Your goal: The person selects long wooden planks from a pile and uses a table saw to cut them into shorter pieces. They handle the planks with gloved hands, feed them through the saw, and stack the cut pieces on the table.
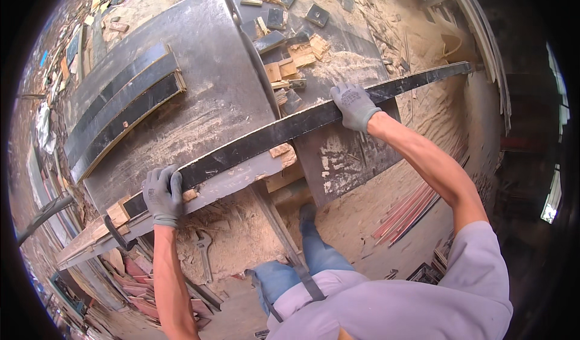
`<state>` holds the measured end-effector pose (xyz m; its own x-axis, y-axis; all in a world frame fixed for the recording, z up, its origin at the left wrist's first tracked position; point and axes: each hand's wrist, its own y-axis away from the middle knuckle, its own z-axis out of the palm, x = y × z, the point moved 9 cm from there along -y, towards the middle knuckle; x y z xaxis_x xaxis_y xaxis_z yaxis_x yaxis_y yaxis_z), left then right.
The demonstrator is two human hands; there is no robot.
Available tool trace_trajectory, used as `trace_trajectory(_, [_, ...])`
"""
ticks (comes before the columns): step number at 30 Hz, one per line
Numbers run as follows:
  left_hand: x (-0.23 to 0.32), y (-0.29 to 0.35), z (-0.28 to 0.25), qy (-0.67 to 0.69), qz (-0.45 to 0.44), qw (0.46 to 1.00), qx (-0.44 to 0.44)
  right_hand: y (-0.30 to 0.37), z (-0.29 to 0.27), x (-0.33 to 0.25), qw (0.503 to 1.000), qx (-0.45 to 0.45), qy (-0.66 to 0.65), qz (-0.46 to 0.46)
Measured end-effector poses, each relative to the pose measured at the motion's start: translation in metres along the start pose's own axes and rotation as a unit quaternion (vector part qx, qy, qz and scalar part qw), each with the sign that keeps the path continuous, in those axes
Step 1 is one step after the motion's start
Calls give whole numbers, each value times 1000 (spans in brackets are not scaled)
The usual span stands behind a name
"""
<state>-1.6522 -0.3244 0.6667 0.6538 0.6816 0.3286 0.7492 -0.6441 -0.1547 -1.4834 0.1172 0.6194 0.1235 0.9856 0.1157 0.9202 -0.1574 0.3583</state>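
A long, narrow black-faced plywood strip [260, 142] runs slantwise across the metal work table [211, 50], from near left to far right. Its far end reaches past the table's right side. My left hand [162, 196], in a grey glove, is closed over the strip near its left end. Farther along, my right hand [353, 105], gloved too, grips the same strip from above, thumb side partly hidden. Along the strip's near side lies a grey straight rail [232, 178], with a wood piece [115, 216] at its left end and a black clamp [116, 232] beside it.
Several similar strips [130, 107] lie stacked on the table's left part. Small wood offcuts [296, 59] and sawdust cover the far middle. An adjustable wrench [203, 254] rests below the rail. Thin reddish sticks [411, 210] lie on the floor at right. Boards [483, 44] lean at far right.
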Motion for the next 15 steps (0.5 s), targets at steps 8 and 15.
trace_trajectory(8, [-4, 3, 3, 9, 4, 1000, 10, -5, 6, 1, 1000, -17, 9, -1])
trace_trajectory(15, [-4, 3, 4, 12, 5, 1000, 15, -7, 6, 0, 1000, -16, 16, -7])
